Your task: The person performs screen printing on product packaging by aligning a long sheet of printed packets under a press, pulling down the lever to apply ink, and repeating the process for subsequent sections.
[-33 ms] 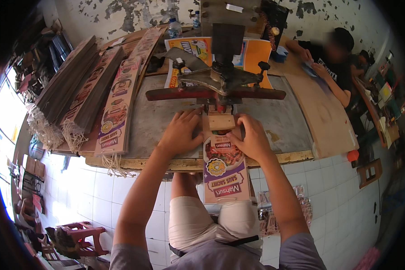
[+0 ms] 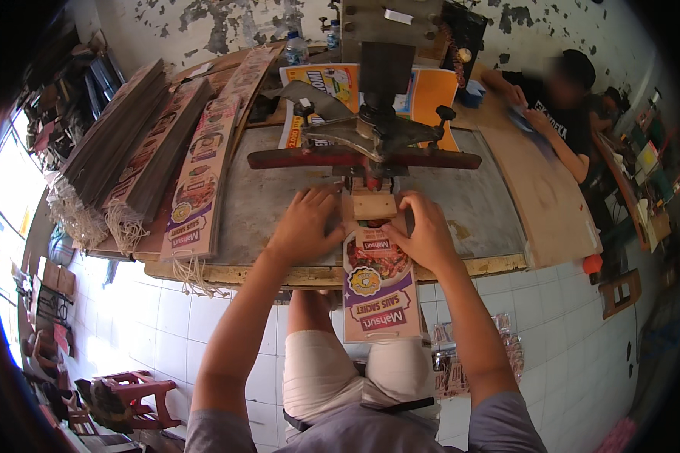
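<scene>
Glossy printed card strip [image 2: 380,283] between hands

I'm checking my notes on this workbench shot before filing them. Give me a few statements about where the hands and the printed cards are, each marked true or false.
1. Both hands rest on the printed card strip under the press. True: left hand and right hand flank the wooden block.
2. The strip lies wholly on the table. False: its near end hangs over the front edge.
3. Stacks of cards lie on the person's left. True.
4. The right hand holds a bottle. False: bottles stand at the far edge, untouched.
5. Another person sits at the far right. True.
</scene>
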Demonstrator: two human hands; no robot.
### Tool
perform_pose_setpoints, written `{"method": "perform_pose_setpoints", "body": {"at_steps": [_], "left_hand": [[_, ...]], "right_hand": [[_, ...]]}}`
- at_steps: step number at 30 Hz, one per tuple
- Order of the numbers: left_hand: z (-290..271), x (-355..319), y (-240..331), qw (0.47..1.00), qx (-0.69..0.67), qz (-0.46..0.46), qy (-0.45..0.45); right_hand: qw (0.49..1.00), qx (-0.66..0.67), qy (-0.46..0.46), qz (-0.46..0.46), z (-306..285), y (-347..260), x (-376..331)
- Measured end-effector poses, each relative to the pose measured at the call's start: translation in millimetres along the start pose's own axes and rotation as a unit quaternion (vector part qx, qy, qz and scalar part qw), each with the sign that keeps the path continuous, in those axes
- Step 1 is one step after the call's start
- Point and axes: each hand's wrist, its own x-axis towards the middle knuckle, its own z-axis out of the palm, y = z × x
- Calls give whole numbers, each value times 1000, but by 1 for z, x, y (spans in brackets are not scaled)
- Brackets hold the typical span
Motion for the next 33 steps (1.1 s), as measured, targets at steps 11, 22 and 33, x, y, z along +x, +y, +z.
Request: {"method": "perform_pose_setpoints", "body": {"at_steps": [11, 22, 33], "left_hand": [[-2, -44, 74, 986, -136, -83, 48], [-11, -177, 62, 973, 37, -174, 143], [60, -204, 28, 954, 136, -192, 185]], "right_hand": [[990, 137, -43, -4, -14, -15, -20], [962, 115, 119, 218, -149, 100, -113], [953, -154, 196, 172, -247, 389, -64]]}}
